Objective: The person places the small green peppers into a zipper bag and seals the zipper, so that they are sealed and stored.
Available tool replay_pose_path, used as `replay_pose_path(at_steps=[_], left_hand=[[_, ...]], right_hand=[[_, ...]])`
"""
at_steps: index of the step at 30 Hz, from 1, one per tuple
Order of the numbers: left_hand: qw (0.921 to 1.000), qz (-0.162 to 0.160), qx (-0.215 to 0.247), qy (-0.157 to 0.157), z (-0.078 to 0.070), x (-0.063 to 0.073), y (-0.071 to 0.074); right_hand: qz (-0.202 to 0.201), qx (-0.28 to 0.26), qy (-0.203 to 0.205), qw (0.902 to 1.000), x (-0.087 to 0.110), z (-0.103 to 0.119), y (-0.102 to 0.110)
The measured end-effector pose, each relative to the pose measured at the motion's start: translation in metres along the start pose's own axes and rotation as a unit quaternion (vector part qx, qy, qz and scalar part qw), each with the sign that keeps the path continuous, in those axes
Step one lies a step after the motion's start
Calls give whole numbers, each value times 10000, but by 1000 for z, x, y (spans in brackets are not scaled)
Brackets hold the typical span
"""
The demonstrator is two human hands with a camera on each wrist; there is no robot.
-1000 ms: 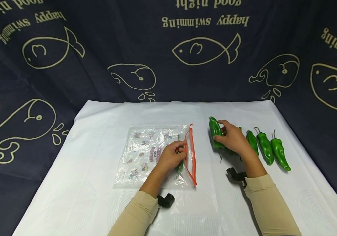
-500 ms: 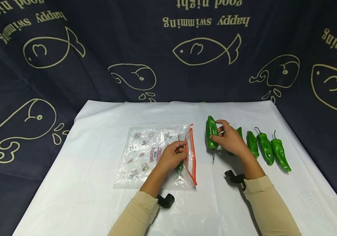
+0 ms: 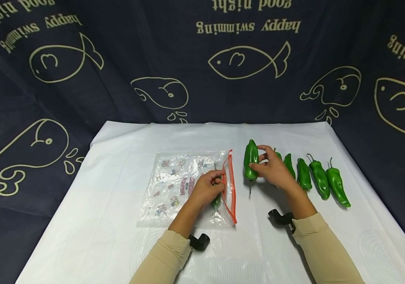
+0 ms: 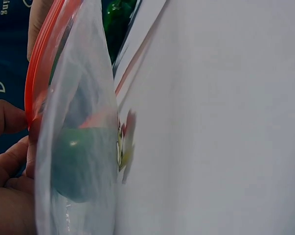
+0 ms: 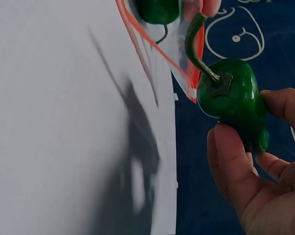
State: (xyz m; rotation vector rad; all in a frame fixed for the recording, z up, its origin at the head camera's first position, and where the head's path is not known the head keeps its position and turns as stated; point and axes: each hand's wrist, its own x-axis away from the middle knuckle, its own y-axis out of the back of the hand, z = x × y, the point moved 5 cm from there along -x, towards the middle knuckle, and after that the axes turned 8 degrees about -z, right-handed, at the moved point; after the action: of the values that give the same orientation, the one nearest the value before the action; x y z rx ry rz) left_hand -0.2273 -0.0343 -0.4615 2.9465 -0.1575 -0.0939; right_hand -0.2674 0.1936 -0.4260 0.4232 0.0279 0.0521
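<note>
A clear zip bag (image 3: 163,189) with small printed figures and a red zip edge lies flat in the head view, its mouth facing right. My left hand (image 3: 206,190) pinches the upper edge of that mouth and lifts it so the opening gapes. Inside the bag is a green pepper (image 4: 79,166), seen through the plastic in the left wrist view. Just right of the mouth, my right hand (image 3: 275,167) grips another green pepper (image 3: 251,159) between thumb and fingers. Its stem (image 5: 198,49) points toward the bag in the right wrist view, and its shadow falls on the table below.
Several more green peppers (image 3: 318,179) lie in a row at the right of the white-covered table (image 3: 117,157), one partly behind the right hand. A dark curtain (image 3: 202,98) with fish drawings hangs behind the table's far edge.
My right hand has carried its pepper a little left toward the bag and turned it more upright, uncovering more of the row behind. The left hand and bag have stayed in place.
</note>
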Motion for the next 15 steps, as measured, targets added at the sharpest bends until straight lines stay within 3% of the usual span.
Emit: replay_pose_path(at_steps=[15], left_hand=[[10000,-34,-59,-31,0,1,0]], right_hand=[[26,-667,-109,9977,9,4,-24]])
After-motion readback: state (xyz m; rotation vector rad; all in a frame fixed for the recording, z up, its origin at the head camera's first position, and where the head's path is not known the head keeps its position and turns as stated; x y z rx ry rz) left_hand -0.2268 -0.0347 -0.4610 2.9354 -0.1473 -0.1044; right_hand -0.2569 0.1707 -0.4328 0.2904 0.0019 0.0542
